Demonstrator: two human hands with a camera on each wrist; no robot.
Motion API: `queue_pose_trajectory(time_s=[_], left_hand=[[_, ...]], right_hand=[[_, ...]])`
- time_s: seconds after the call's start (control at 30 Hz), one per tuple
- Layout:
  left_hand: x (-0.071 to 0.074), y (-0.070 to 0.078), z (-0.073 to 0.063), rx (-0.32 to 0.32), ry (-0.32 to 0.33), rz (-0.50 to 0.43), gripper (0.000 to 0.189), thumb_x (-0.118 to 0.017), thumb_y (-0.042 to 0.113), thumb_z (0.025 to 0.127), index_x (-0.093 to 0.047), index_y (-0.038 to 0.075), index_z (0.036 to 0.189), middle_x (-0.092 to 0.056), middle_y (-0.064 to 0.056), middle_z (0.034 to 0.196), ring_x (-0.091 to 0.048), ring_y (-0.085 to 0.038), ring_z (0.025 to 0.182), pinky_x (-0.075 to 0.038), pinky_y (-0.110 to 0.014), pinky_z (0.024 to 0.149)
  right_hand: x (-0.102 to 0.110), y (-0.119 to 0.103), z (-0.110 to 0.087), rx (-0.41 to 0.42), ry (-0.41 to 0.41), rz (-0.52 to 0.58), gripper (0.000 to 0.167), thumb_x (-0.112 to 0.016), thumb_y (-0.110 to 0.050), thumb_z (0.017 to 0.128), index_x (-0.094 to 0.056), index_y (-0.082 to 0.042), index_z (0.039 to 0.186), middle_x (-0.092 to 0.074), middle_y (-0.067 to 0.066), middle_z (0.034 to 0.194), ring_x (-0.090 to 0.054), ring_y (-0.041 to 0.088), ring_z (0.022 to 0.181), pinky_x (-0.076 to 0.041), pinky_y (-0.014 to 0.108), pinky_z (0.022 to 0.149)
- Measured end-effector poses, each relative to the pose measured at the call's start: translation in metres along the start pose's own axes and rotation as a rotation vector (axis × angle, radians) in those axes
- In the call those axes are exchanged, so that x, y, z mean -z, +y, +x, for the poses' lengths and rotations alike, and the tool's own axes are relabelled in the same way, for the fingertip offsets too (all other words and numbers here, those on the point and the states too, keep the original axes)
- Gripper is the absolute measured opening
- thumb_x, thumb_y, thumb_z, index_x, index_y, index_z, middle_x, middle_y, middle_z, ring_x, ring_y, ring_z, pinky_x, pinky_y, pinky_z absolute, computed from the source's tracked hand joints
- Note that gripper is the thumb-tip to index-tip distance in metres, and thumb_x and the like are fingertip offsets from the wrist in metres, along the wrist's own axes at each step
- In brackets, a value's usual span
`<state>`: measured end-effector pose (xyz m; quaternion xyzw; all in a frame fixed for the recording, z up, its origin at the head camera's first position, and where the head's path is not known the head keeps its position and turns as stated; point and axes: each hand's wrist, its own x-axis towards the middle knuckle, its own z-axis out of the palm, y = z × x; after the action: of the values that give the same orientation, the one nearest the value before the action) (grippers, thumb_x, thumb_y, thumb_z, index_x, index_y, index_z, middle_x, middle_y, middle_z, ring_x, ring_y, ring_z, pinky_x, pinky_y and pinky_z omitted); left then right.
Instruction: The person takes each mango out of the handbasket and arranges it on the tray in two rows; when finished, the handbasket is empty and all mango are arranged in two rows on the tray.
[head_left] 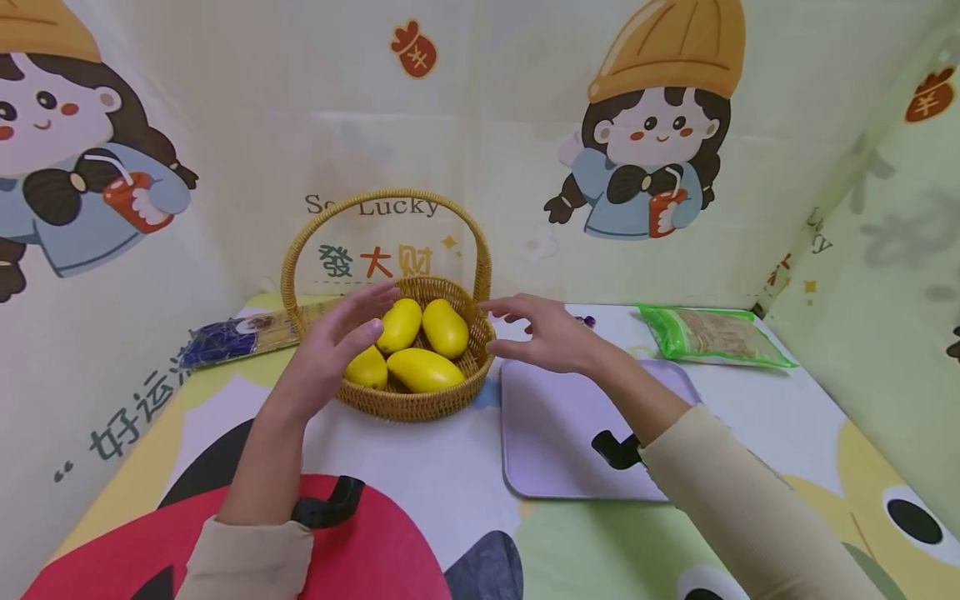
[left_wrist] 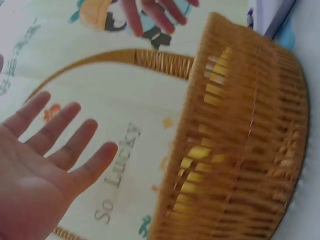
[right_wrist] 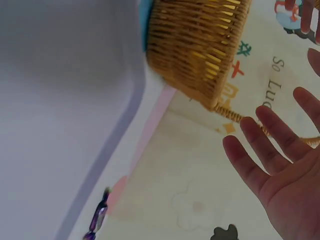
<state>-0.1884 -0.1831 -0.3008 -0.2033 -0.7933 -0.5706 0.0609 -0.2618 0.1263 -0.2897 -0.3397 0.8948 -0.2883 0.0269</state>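
Observation:
A wicker basket (head_left: 408, 407) with a tall arched handle stands at the middle of the table, several yellow mangoes (head_left: 426, 371) lying inside it. My left hand (head_left: 330, 350) is raised at the basket's left side, fingers spread and holding nothing. On the other side my right hand (head_left: 551, 333) hovers by the rim, its fingers pointing toward the basket, also with nothing in it. In the left wrist view the basket's woven wall (left_wrist: 240, 135) stands apart from the left palm (left_wrist: 35, 185). The right wrist view shows the right palm (right_wrist: 295, 195) bare, fingers extended.
A light purple tray (head_left: 577, 450) lies right of the basket, under my right forearm. Behind it is a small purple-wrapped item (head_left: 588, 321). A green-edged packet (head_left: 716, 336) lies at the back right, a blue-and-tan packet (head_left: 240, 335) left of the basket. Printed cloth walls surround the table.

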Motion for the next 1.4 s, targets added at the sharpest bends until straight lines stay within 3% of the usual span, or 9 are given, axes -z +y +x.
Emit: queue_pose_trajectory(time_s=[0.1,0.23,0.5,0.63,0.77,0.87,0.97,1.13,1.4], left_hand=[[0.008,0.002,-0.006,0.000,0.045,-0.034,0.049,-0.051,0.024,0.107,-0.048,0.017,0.155,-0.050,-0.002,0.157,-0.043,-0.022,0.147,-0.037,-0.038,0.125],[0.016,0.002,-0.012,-0.024,0.100,-0.118,0.044,-0.052,0.020,0.107,-0.052,0.015,0.151,-0.057,-0.001,0.150,-0.054,-0.016,0.137,-0.051,-0.018,0.107],[0.046,-0.003,-0.032,-0.104,0.217,-0.372,0.042,-0.049,0.007,0.107,-0.054,0.008,0.149,-0.066,-0.006,0.133,-0.068,-0.018,0.121,-0.058,-0.026,0.100],[0.063,-0.012,-0.049,-0.078,0.325,-0.451,0.042,-0.050,0.006,0.107,-0.053,0.006,0.149,-0.068,-0.007,0.128,-0.071,-0.018,0.115,-0.060,-0.026,0.096],[0.068,-0.033,-0.053,0.006,0.394,-0.474,0.042,-0.055,0.009,0.106,-0.055,0.011,0.148,-0.068,-0.003,0.126,-0.071,-0.015,0.112,-0.062,-0.024,0.091],[0.066,-0.053,-0.050,0.093,0.399,-0.463,0.045,-0.061,0.012,0.104,-0.054,0.015,0.149,-0.064,0.000,0.130,-0.067,-0.012,0.115,-0.062,-0.022,0.089],[0.063,-0.070,-0.046,0.165,0.372,-0.462,0.052,-0.063,0.012,0.103,-0.050,0.020,0.153,-0.059,0.004,0.135,-0.062,-0.010,0.118,-0.061,-0.020,0.090],[0.058,-0.088,-0.043,0.217,0.300,-0.504,0.059,-0.063,0.006,0.102,-0.045,0.023,0.155,-0.050,0.006,0.142,-0.061,-0.007,0.118,-0.059,-0.021,0.095],[0.050,-0.099,-0.042,0.414,0.234,-0.452,0.083,-0.070,0.012,0.099,-0.022,0.021,0.166,-0.020,-0.012,0.168,-0.051,-0.013,0.131,-0.056,-0.024,0.102]], right_hand=[[-0.003,-0.006,0.007,-0.011,-0.033,-0.019,0.059,-0.071,-0.040,0.092,-0.058,-0.026,0.148,-0.060,0.005,0.147,-0.056,0.029,0.130,-0.055,0.050,0.104],[-0.006,-0.009,0.014,-0.018,-0.057,-0.028,0.058,-0.074,-0.038,0.091,-0.060,-0.024,0.146,-0.062,0.006,0.144,-0.056,0.030,0.131,-0.051,0.051,0.110],[-0.015,-0.010,0.029,-0.013,-0.099,-0.022,0.061,-0.075,-0.035,0.091,-0.060,-0.018,0.147,-0.064,0.011,0.141,-0.058,0.034,0.126,-0.055,0.048,0.104],[-0.021,-0.015,0.041,-0.008,-0.135,-0.009,0.060,-0.076,-0.035,0.089,-0.061,-0.018,0.145,-0.065,0.012,0.139,-0.061,0.034,0.123,-0.057,0.046,0.101],[-0.028,-0.017,0.049,-0.017,-0.159,0.015,0.059,-0.075,-0.033,0.089,-0.061,-0.019,0.145,-0.066,0.012,0.137,-0.062,0.032,0.121,-0.058,0.045,0.100],[-0.033,-0.020,0.054,-0.028,-0.181,0.026,0.058,-0.076,-0.032,0.089,-0.062,-0.022,0.144,-0.065,0.011,0.137,-0.062,0.029,0.120,-0.059,0.042,0.099],[-0.038,-0.023,0.061,-0.023,-0.224,0.019,0.057,-0.077,-0.033,0.090,-0.062,-0.025,0.144,-0.064,0.010,0.139,-0.061,0.029,0.122,-0.058,0.040,0.100],[-0.047,-0.029,0.071,-0.020,-0.292,-0.032,0.061,-0.078,-0.034,0.090,-0.059,-0.025,0.147,-0.062,0.009,0.139,-0.060,0.028,0.122,-0.057,0.041,0.100],[-0.060,-0.030,0.075,-0.068,-0.365,-0.051,0.059,-0.079,-0.031,0.090,-0.060,-0.029,0.146,-0.063,0.002,0.134,-0.056,0.023,0.117,-0.054,0.038,0.100]])
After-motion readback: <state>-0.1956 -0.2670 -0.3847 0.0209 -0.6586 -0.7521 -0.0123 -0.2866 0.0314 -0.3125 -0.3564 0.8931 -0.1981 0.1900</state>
